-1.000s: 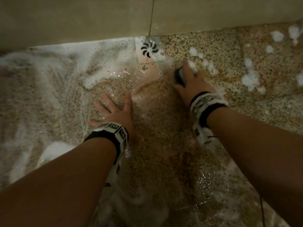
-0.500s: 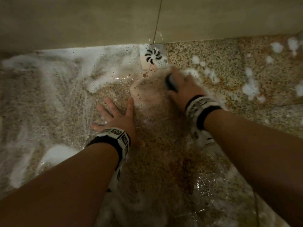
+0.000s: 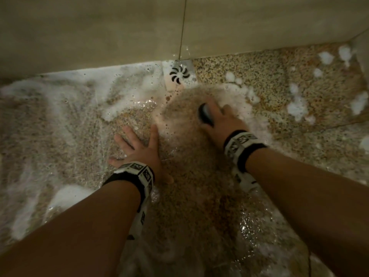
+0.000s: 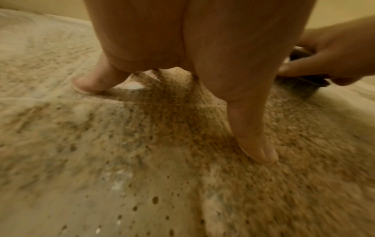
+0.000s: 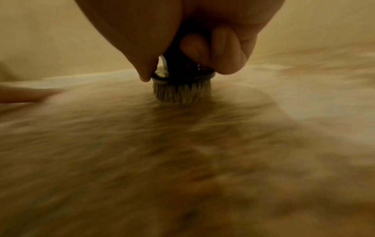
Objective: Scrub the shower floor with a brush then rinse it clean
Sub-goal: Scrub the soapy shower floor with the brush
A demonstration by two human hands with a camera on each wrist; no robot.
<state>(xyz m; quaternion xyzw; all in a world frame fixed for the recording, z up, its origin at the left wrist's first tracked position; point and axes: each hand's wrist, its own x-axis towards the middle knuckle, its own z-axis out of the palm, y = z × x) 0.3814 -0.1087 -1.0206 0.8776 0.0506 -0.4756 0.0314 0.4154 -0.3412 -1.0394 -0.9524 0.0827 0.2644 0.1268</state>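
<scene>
The speckled shower floor [image 3: 65, 136] is wet and streaked with white foam [image 3: 123, 80]. My right hand [image 3: 221, 120] grips a dark scrub brush [image 3: 205, 114] a little below and right of the drain, bristles [image 5: 180, 93] pressed on the floor. In the right wrist view my fingers [image 5: 223, 52] curl round the brush handle [image 5: 178, 67]. My left hand [image 3: 139, 144] lies flat on the wet floor to the left, fingers spread. Its fingertips [image 4: 257, 150] press on the stone, and the brush [image 4: 304, 78] shows at the right edge.
A square metal drain [image 3: 179, 73] sits against the beige tiled wall [image 3: 99, 31]. Clumps of foam [image 3: 297, 108] dot the floor to the right. Thick suds [image 3: 67, 196] lie at the lower left. Water glistens on the floor [image 3: 245, 222] between my forearms.
My right hand has swept the brush back and forth just below the drain, leaving a curved band of foam round it. The left hand has stayed planted.
</scene>
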